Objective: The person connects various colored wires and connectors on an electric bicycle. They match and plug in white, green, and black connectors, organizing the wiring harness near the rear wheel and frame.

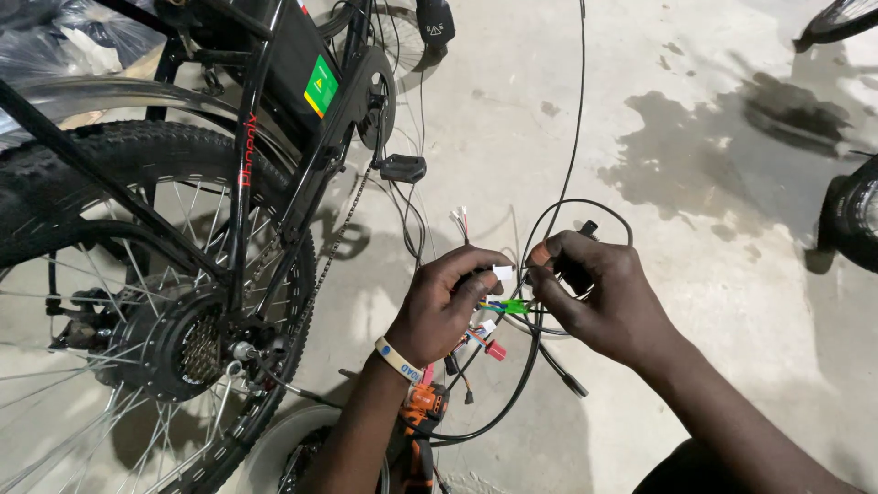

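My left hand [444, 306] grips a bundle of thin coloured wires [485, 329] with small connectors, one white, one red. My right hand [604, 297] pinches a green connector [515, 306] on that bundle and also holds a black cable [585, 206] that loops up above it. The two hands meet over the concrete floor, just right of a black bicycle [265, 137]. Loose wire ends [460, 218] stick up behind my left hand. A wristband sits on my left wrist.
The bicycle's rear wheel [119, 302] with hub motor and cogs fills the left side. A pedal [402, 168] and chain hang near the hands. An orange and black tool [419, 430] lies below my left wrist. Wet patches [722, 146] darken the floor; another tyre [855, 215] shows at right.
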